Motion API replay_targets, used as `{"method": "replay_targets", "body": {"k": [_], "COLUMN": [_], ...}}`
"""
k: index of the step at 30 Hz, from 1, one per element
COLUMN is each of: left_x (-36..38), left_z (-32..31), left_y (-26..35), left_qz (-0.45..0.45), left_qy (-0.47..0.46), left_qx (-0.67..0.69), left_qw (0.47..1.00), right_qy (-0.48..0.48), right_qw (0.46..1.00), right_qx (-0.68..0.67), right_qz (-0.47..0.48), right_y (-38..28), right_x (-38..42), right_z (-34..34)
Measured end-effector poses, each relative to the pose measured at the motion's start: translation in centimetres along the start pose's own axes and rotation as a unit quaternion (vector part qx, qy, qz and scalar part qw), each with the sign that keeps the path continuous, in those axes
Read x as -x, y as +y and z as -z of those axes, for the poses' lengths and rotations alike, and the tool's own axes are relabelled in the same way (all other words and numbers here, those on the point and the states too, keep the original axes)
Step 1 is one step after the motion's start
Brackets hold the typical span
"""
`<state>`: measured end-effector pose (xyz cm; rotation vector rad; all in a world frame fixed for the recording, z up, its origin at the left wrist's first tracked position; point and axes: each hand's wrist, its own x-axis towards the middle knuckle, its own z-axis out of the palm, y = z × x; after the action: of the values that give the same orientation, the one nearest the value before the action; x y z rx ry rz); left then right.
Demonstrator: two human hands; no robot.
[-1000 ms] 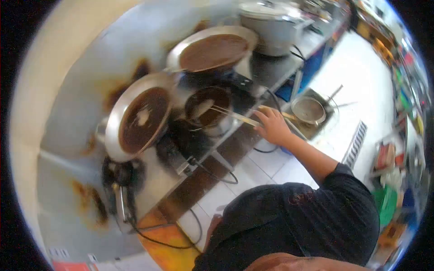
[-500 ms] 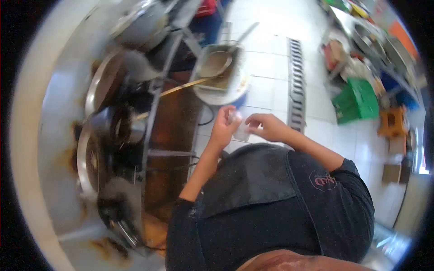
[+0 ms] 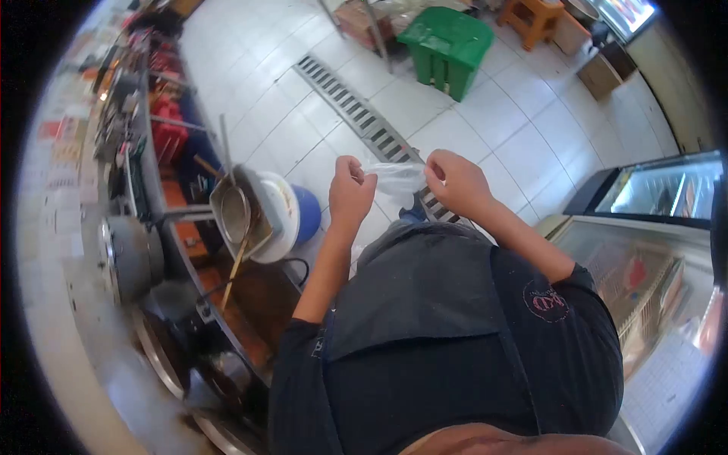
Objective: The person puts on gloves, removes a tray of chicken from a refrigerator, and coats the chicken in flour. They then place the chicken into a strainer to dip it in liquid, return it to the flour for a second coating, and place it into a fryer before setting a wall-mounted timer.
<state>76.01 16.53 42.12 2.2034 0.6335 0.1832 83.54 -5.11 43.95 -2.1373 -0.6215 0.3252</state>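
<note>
A thin, see-through plastic bag (image 3: 396,178) is stretched between my two hands in front of my apron. My left hand (image 3: 350,191) is closed, its thumb and fingers pinching the bag's left end. At the other end my right hand (image 3: 459,183) grips it between curled fingers and thumb. The bag looks flat and crumpled, with nothing visible inside. Below it lie the tiled floor and the drain grate (image 3: 356,110).
To the left, a strainer (image 3: 235,214) rests in a container on a white-and-blue bucket (image 3: 307,216), beside a stove bench with a pot (image 3: 130,258) and woks. A green bin (image 3: 446,51) and orange stool (image 3: 529,21) stand ahead. A glass-topped freezer (image 3: 629,265) is at right.
My view has turned to the right, bringing the freezer into sight. My hands have moved apart, and the plastic bag, bunched up earlier, is now drawn out between them.
</note>
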Motion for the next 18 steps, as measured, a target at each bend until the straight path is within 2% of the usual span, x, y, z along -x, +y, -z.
{"method": "replay_targets", "body": {"k": [2,5,8,9,12,13,15,16,17,18], "left_x": [-2.5,-5.3,-8.9,-10.2,-13.2,-14.3,-16.9,-17.7,-18.1,-18.6], "left_z": [-2.7,-6.4,-10.1,-11.4,-13.6,-14.1,-14.9,-15.3,-15.5,-16.7], "left_y": [0.1,2.8,4.8,5.7,9.9,11.3,14.8,16.5,18.2,19.4], "left_qz": [-0.021,-0.048,-0.062,-0.097,-0.166,-0.242,-0.361,-0.417,-0.380,-0.426], "left_qy": [-0.053,-0.103,-0.138,-0.134,-0.176,-0.155,-0.174,-0.186,-0.260,-0.282], "left_qx": [0.023,0.053,0.094,0.144,0.185,0.158,0.188,0.202,0.216,0.202], "left_qw": [0.998,0.992,0.984,0.976,0.953,0.944,0.897,0.867,0.861,0.836], "right_qy": [-0.049,0.165,0.006,-0.014,0.053,0.070,0.108,0.125,0.142,0.159], "right_qw": [0.997,0.975,0.990,0.995,0.993,0.991,0.985,0.966,0.937,0.897], "right_qx": [0.047,0.017,-0.036,-0.056,-0.102,-0.112,-0.131,-0.224,-0.318,-0.409], "right_qz": [-0.039,0.150,0.136,0.085,-0.008,-0.006,0.006,-0.013,-0.034,-0.053], "right_y": [2.4,3.4,4.0,4.2,6.7,7.2,8.2,9.3,10.6,11.3], "right_x": [-0.7,-2.7,-4.4,-5.3,-8.4,-9.1,-10.6,-11.4,-11.8,-11.8], "right_z": [1.3,2.4,5.0,5.2,6.2,7.1,8.9,9.5,9.7,10.5]}}
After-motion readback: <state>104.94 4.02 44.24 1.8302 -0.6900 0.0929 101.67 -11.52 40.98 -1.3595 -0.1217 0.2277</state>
